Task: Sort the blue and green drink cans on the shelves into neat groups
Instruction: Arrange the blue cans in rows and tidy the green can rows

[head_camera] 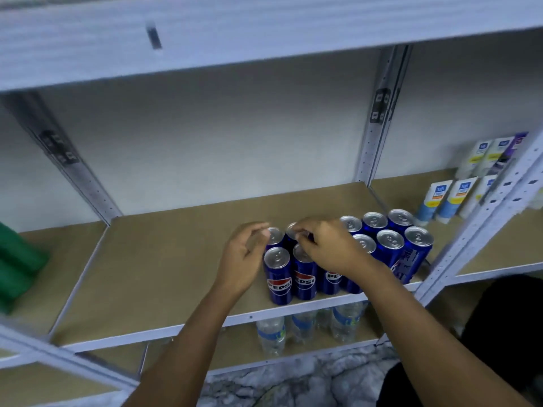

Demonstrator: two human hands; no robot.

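Note:
Several blue Pepsi cans (278, 276) stand upright in two rows near the front right of the brown shelf board (164, 259). My left hand (244, 257) hovers at the left end of the group, its loosely curled fingers beside the back-left can (274, 235); contact is unclear. My right hand (326, 248) reaches over the middle of the group, its fingertips on the top of a back-row can (291, 230), hiding several cans beneath it. Green cans (17, 259) show blurred at the far left edge on the neighbouring shelf.
White tubes and bottles (458, 198) stand on the shelf section to the right, past a metal upright (476, 227). Water bottles (271, 336) fill the shelf below. The left half of the brown board is bare. Another shelf (205, 39) hangs overhead.

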